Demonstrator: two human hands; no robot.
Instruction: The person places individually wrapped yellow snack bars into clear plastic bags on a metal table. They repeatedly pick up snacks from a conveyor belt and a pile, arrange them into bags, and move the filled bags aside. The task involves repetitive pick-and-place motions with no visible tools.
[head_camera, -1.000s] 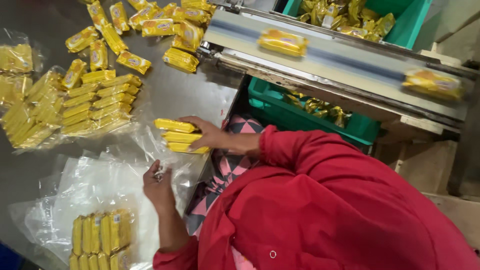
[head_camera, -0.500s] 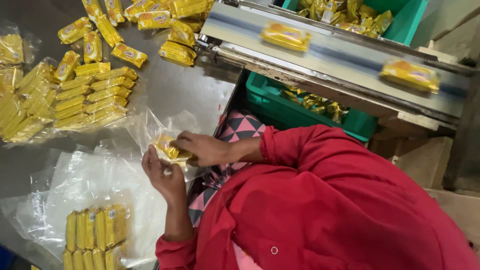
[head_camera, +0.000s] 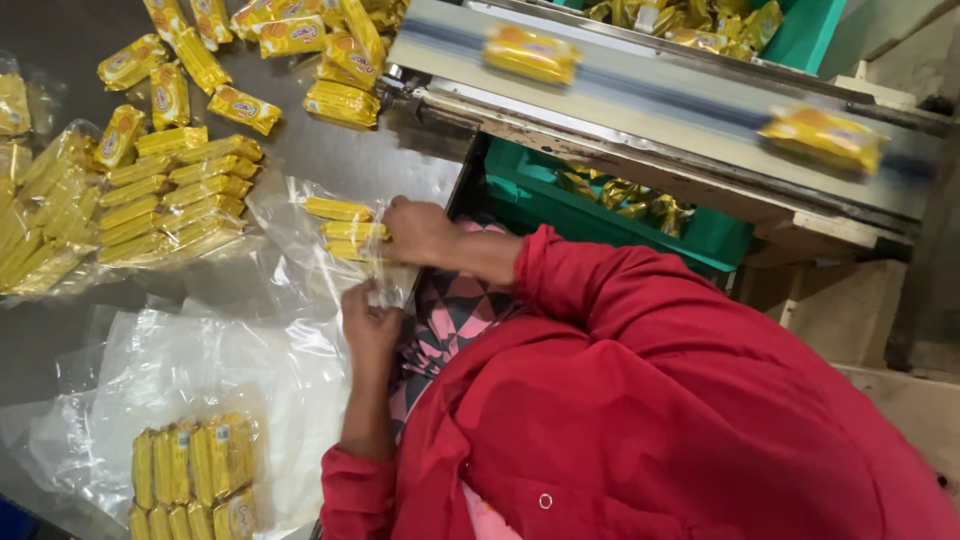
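Observation:
My right hand (head_camera: 420, 232) is closed on a small stack of yellow biscuit packets (head_camera: 345, 232) that lie inside the mouth of a clear plastic bag (head_camera: 300, 245) on the steel table (head_camera: 400, 165). My left hand (head_camera: 370, 325) pinches the near edge of that bag's opening, just below the packets. My red sleeves cover both forearms.
A filled clear bag of yellow packets (head_camera: 190, 190) lies to the left, and another (head_camera: 190, 475) near the bottom. Loose packets (head_camera: 300, 35) are piled at the top. A conveyor belt (head_camera: 680, 95) carries packets past green crates (head_camera: 720, 235).
My right hand went from resting on packets on the table to pushing them into the clear bag. My left hand rose and took hold of the bag's opening.

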